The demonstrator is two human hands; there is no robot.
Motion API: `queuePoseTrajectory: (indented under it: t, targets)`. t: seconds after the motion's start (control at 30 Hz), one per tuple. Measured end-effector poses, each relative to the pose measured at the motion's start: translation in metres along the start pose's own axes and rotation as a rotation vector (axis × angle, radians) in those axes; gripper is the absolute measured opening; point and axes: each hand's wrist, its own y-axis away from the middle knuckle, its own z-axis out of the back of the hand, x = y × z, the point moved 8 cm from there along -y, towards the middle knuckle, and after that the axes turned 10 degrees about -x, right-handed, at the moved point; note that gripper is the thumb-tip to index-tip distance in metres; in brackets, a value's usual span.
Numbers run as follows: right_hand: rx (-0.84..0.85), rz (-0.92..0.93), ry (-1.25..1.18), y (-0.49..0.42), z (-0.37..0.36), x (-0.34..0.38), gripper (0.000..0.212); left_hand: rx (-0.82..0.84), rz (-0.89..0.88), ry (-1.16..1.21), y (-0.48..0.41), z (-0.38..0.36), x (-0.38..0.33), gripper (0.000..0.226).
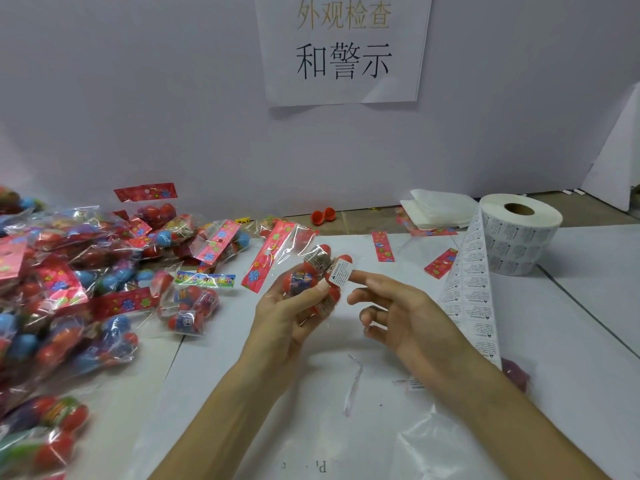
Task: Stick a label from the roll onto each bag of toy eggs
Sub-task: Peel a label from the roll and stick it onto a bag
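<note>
The left hand [287, 317] grips a bag [298, 277] of red toy eggs above the worktop [571, 306]. The right hand [405, 313], loosely open and holding nothing, touches a forefinger to the white label [339, 273] on it. The roll [523, 233] stands far right, its strip [474, 289] trailing past the wrist. Bagged eggs [69, 271] crowd the left.

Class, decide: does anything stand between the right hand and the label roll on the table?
Nothing visible blocks it: only the roll's own loose label strip runs between the right hand and the label roll.
</note>
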Motion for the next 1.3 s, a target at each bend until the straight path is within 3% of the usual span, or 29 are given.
queuePoseTrajectory:
  t: [0.37,1.0,1.17,1.3]
  targets:
    - [0.036,-0.007,0.01,0.002,-0.005,-0.003,0.033,-0.029,0.014,0.001,0.001,0.0,0.001,0.072]
    - [0.115,0.033,0.126,0.005,-0.015,-0.005,0.046,-0.13,0.025,0.031,-0.005,0.011,0.003,0.07]
    - [0.074,0.069,0.194,0.005,-0.011,-0.003,0.04,-0.141,0.019,0.016,-0.005,0.013,0.003,0.073]
    - [-0.128,0.137,0.271,-0.002,0.01,0.005,0.033,-0.175,-0.004,0.064,-0.009,0.02,-0.005,0.069]
